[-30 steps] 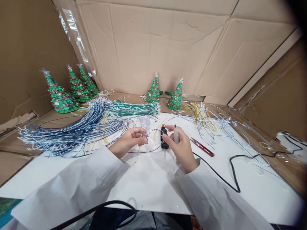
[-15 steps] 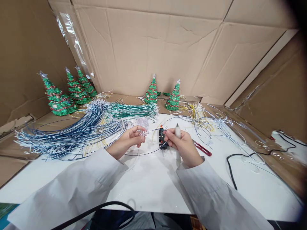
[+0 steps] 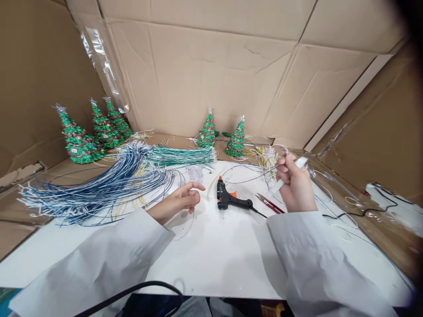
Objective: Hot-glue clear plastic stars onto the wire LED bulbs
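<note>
Your right hand (image 3: 299, 187) is closed around a white stick (image 3: 300, 163), which lies aslant through the fingers with an end showing on either side; thin wire (image 3: 273, 167) meets its thumb and fingertips, though whether it is pinched there you cannot tell. Your left hand (image 3: 176, 202) is loosely curled with the forefinger extended, the fingers apart and nothing visible between them. Between your two hands a black glue gun (image 3: 236, 200) lies on the white tabletop (image 3: 211, 259), its orange nozzle directed away from you and its handle toward your right. Red-handled snips (image 3: 272, 206) rest between the gun and your right sleeve (image 3: 307, 237). Beyond your left hand is a small heap of clear pieces (image 3: 195, 172); to its left spreads a bundle of blue and white wires (image 3: 95, 191), with green wires (image 3: 181, 156) behind and yellow wires (image 3: 268, 154) near your right hand. Farther back, three green trees (image 3: 82, 147) stand at left and two more trees (image 3: 235, 144) before the cardboard wall (image 3: 198, 75).
</note>
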The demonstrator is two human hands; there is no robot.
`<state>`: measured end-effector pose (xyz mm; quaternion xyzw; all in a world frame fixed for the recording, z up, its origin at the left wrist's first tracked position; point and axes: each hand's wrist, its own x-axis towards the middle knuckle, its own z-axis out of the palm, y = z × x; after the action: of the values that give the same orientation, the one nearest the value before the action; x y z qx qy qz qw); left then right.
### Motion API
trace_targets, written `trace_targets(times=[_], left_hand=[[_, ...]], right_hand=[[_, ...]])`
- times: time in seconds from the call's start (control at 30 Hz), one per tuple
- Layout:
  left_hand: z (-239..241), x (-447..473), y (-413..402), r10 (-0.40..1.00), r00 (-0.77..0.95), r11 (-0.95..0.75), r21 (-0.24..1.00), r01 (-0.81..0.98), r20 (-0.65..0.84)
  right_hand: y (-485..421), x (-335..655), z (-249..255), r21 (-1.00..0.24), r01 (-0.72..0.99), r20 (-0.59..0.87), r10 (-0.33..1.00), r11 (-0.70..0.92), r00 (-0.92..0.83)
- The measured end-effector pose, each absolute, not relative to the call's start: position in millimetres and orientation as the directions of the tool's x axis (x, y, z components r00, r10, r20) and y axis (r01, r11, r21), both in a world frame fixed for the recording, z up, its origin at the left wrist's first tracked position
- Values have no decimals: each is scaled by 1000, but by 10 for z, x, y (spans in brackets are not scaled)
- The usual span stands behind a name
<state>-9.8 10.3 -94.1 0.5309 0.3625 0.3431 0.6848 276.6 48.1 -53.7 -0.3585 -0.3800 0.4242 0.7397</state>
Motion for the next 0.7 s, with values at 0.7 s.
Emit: trace_targets(times=[0.7], left_hand=[[-950, -282, 247, 986, 161, -11, 993, -115, 29]], right_hand=[[98, 1977, -1051, -926, 306, -4, 806, 220, -592]])
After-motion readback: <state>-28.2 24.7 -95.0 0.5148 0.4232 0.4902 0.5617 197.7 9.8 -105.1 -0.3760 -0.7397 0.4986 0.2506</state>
